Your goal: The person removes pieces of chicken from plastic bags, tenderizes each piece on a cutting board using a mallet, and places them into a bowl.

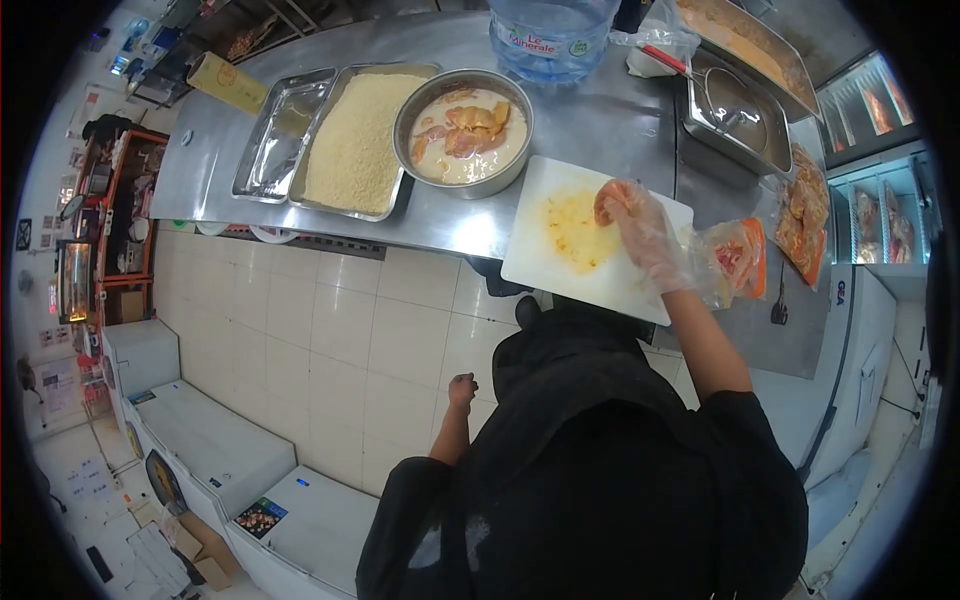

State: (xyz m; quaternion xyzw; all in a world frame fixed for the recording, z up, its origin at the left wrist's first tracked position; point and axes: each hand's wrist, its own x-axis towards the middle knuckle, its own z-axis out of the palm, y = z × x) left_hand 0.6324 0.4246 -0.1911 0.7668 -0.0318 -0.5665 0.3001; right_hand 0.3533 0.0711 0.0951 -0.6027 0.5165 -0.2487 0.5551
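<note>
My right hand, in a clear plastic glove, is closed on a piece of raw meat over the white cutting board. Yellowish residue is smeared on the board. Bare and curled, my left hand hangs low over the floor, away from the table; I see nothing in it. Left of the board, a round metal pan contains meat pieces in pale liquid. Just right of the board lies an open plastic bag of meat.
A tray of crumbs and a shiny metal tray stand at the left. At the back are a water bottle and a metal container with a red-handled strainer. Scissors lie at the right, near another meat bag.
</note>
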